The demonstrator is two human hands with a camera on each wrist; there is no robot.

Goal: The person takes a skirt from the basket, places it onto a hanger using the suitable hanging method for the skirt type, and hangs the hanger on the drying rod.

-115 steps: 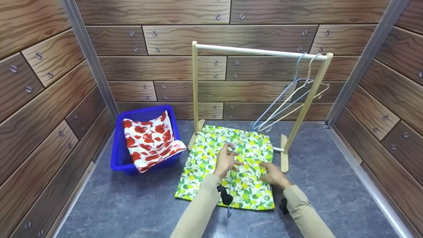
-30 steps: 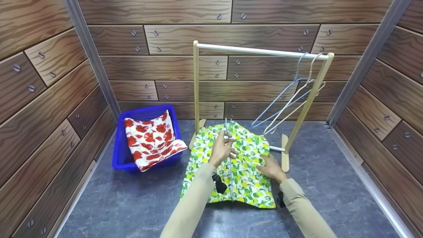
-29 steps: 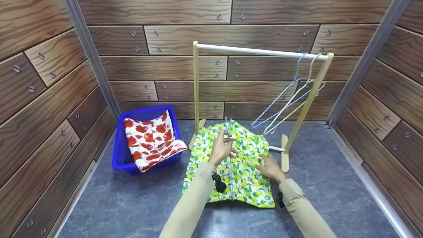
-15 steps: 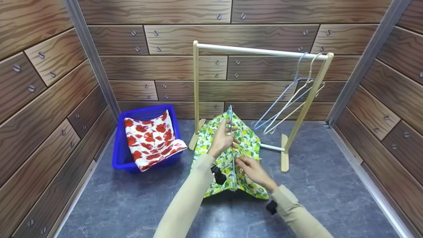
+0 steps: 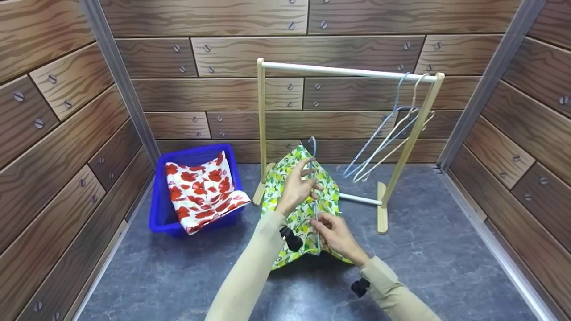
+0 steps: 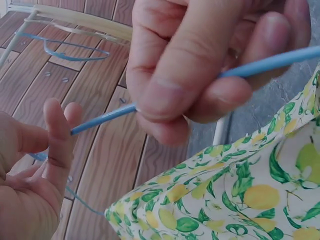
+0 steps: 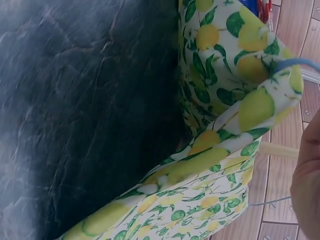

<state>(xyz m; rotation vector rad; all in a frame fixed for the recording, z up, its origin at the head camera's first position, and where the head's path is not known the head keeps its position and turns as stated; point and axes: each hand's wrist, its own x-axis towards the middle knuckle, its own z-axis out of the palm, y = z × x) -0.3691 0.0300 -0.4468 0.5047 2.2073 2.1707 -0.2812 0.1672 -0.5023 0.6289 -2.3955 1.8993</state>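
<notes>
My left hand [image 5: 295,187] holds a blue clothes hanger [image 5: 314,151] near its hook, which points up toward the back wall. Nearer to me, my right hand [image 5: 335,232] pinches the same hanger's bar; the left wrist view has its thumb and finger around the blue rod [image 6: 112,115]. A lemon-print cloth [image 5: 281,183] is lifted along the middle by the hanger, its sides sloping down to the floor. From the right wrist, the cloth's near edge [image 7: 240,120] shows raised in a peak beside the rod, with dark space under it. My hands hide part of the hanger.
Behind the cloth stands a clothes rack [image 5: 348,70] with a blue hanger [image 5: 370,138] and a cream hanger [image 5: 383,147] at its right end. A blue basket [image 5: 158,196] with a red-flowered cloth [image 5: 200,189] is on the left. Plank-patterned walls surround the grey floor [image 5: 187,281].
The lemon cloth has gone from lying flat to peaked, its right side drawn inward. My right hand has moved left from the cloth's edge to the hanger bar. The hook has risen.
</notes>
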